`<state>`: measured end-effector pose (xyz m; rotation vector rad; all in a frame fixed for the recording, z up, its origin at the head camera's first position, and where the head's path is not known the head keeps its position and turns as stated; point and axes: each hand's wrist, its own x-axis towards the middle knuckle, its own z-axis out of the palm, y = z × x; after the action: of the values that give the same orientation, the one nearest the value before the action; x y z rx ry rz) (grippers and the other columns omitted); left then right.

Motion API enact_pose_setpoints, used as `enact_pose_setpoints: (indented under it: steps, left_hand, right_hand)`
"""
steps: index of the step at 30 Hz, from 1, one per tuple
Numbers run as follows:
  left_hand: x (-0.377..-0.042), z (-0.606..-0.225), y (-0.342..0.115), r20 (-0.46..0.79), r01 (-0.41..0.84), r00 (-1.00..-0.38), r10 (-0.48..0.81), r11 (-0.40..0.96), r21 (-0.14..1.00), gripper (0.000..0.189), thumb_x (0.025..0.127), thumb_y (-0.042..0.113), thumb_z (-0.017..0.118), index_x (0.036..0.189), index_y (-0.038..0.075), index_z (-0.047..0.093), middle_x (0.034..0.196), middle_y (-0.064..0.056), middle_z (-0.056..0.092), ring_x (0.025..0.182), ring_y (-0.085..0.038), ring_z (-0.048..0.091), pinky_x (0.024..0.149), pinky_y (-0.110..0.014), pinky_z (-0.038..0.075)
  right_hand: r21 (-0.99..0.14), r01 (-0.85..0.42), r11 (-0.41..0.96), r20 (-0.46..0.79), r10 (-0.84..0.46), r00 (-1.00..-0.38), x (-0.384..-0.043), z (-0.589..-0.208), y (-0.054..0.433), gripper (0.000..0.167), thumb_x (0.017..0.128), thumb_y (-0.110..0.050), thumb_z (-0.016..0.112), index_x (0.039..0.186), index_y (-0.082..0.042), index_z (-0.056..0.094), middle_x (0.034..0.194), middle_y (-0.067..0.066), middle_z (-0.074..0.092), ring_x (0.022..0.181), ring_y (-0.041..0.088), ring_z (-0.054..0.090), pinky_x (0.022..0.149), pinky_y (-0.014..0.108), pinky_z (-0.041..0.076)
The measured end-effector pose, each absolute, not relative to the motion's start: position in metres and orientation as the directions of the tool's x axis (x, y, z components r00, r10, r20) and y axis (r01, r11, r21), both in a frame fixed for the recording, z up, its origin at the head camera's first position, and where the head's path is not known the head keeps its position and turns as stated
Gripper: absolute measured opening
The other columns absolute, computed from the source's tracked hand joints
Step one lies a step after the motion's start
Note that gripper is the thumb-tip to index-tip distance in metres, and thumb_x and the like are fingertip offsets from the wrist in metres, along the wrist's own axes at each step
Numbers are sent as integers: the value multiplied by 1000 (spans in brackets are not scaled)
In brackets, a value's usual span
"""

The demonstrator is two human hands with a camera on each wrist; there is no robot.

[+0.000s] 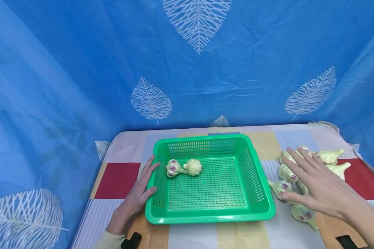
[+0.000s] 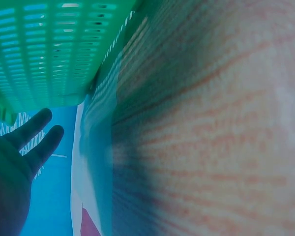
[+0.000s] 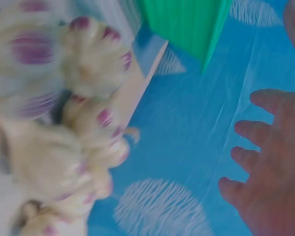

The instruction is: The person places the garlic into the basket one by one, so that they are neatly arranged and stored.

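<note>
A green plastic basket (image 1: pixel 210 219) with perforated walls stands on the table, two garlic bulbs (image 1: pixel 193 167) lying at its left end. My left hand (image 1: pixel 140 190) rests at the basket's left rim, fingers extended along it; in the left wrist view its fingers show beside the basket wall (image 2: pixel 49 59). Over a pile of garlic bulbs (image 1: pixel 287 173) at the right, my right hand (image 1: pixel 318 183) hovers with fingers spread and nothing held. The right wrist view shows that pile (image 3: pixel 49 157) below the straight fingers. The hand hides part of the pile.
A patchwork-patterned cloth (image 1: pixel 121 180) covers the table. Blue curtains (image 1: pixel 252 69) with white leaf prints hang behind and at both sides. One garlic bulb (image 1: pixel 280 188) of the pile lies right by the basket's right wall.
</note>
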<state>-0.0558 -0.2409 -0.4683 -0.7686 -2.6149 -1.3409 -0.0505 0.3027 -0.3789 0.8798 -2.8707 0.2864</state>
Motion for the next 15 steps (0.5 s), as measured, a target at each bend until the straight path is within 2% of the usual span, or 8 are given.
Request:
enact_pose_setpoints:
  steps: [4,11,15]
  left_hand:
    - [-56,-470,-240,311,479,-868,388,487,730,74,88,19,54,157,7,31,168,-6,9,150,-30,16,97,-52,50]
    - [-56,-471,-243,316,486,-864,393,483,729,74,89,21,55,157,8,30,168,-6,9,150,-31,17,97,-50,51]
    - [-56,-470,-242,309,477,-867,391,471,742,74,89,22,54,158,8,29,168,-5,8,150,-29,15,96,-49,51]
  right_hand:
    - [-170,-499,849,185,-470,-863,-36,-392,323,107,78,-50,81,161,-9,26,167,17,13,153,35,-4,118,43,-14]
    - [-181,-347,920,84,-337,-938,-13,-417,348,114,79,-50,80,158,4,17,164,28,2,150,44,-9,111,47,-23]
    - [-288,-257,923,6,-266,-964,-5,-427,357,111,84,-44,79,158,7,13,162,33,1,148,50,-11,107,57,-24]
